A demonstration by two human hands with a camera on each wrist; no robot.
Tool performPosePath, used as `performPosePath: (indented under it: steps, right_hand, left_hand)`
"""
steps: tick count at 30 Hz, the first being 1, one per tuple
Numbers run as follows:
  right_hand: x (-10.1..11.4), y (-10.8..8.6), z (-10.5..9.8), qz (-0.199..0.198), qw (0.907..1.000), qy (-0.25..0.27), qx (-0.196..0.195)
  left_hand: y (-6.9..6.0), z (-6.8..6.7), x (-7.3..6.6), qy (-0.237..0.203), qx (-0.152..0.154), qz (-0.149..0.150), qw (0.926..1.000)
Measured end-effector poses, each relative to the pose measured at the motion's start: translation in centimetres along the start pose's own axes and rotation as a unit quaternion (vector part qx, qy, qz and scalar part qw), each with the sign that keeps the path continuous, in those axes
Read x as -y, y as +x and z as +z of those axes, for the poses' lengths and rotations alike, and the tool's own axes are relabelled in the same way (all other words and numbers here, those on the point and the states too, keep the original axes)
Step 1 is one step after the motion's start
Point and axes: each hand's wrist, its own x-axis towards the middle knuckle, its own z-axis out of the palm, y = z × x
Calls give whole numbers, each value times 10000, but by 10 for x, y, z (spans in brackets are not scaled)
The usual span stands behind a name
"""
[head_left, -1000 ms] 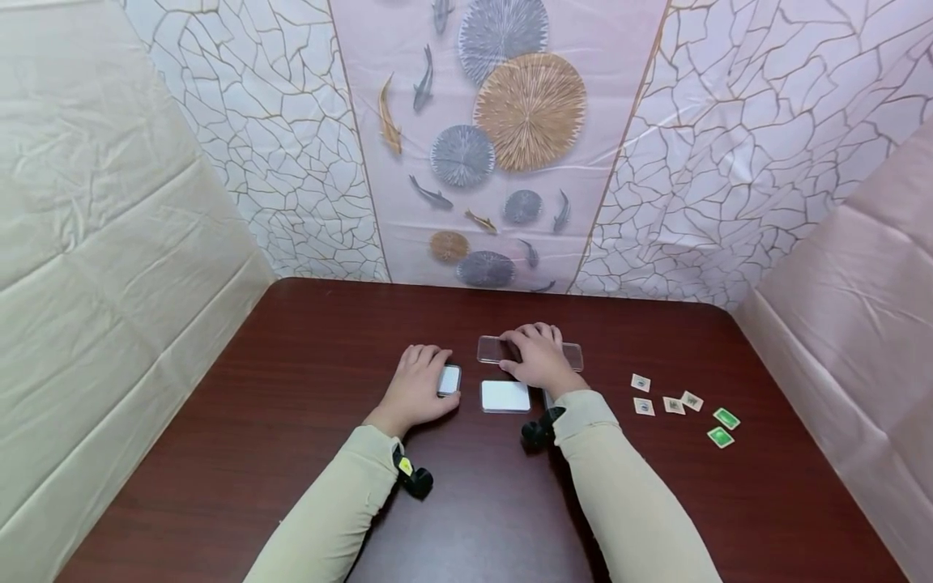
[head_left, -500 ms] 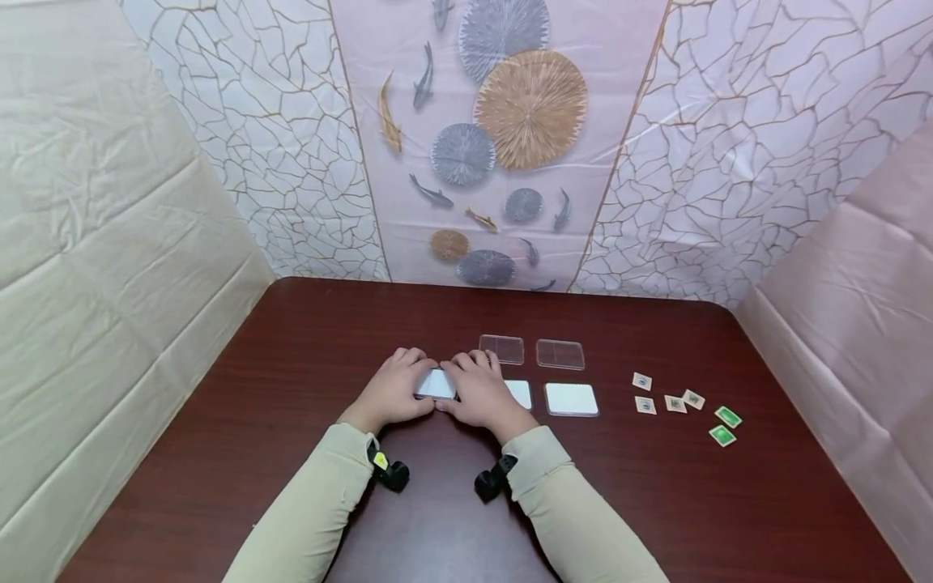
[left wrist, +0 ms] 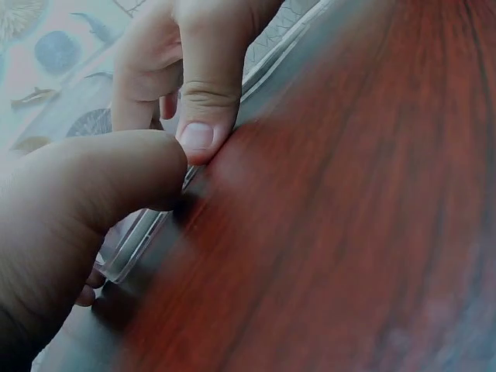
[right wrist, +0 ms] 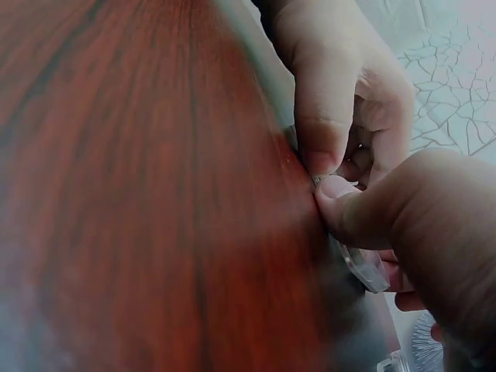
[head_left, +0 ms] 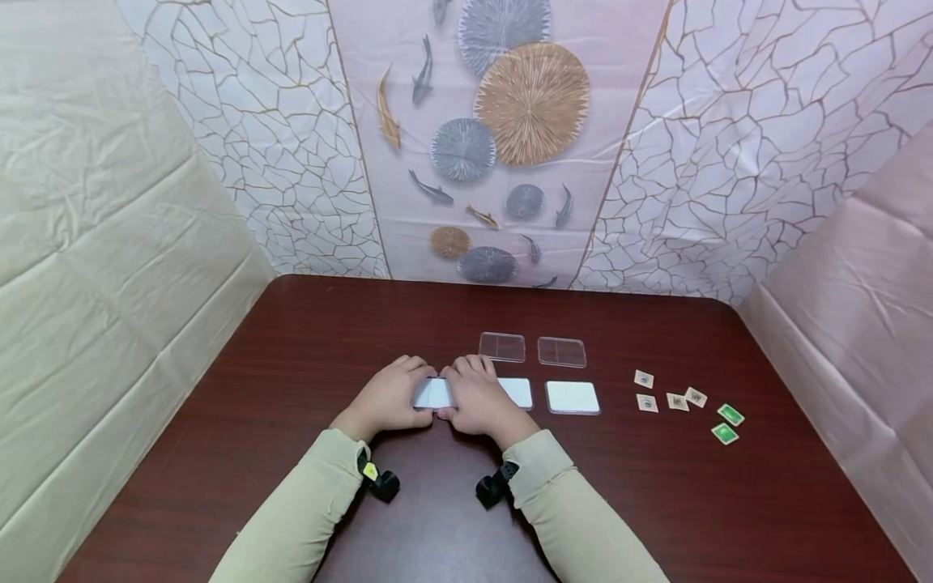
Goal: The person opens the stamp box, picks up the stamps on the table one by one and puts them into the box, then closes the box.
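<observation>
A flat clear plastic case with a white face (head_left: 433,393) lies between my two hands on the table. My left hand (head_left: 389,397) grips its left end, thumb at the near edge and fingers at the far edge. The right hand (head_left: 477,398) pinches the other end the same way and covers much of it. The left wrist view shows the case's clear rim (left wrist: 128,252) below my left thumb, with the two thumbs nearly meeting. A clear corner of the case (right wrist: 368,271) shows under the right thumb in the right wrist view.
Right of my hands lie a partly hidden white-faced case (head_left: 519,392) and another white-faced case (head_left: 573,397). Behind them are two clear covers (head_left: 501,346). Farther right lie several small pale squares (head_left: 644,378) and two green ones (head_left: 731,414). Fabric walls surround the table (head_left: 350,324).
My right hand has left the clear covers at the back and come left and nearer to the case beside my left hand. The left hand has shifted slightly left.
</observation>
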Motion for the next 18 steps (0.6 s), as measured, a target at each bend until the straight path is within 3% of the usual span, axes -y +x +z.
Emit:
performPosePath:
  steps: [18]
  right_hand:
    - [1,5,0,-209,9993,-299,60]
  left_hand:
    - [4,-8,-6,191,274,-172,9993]
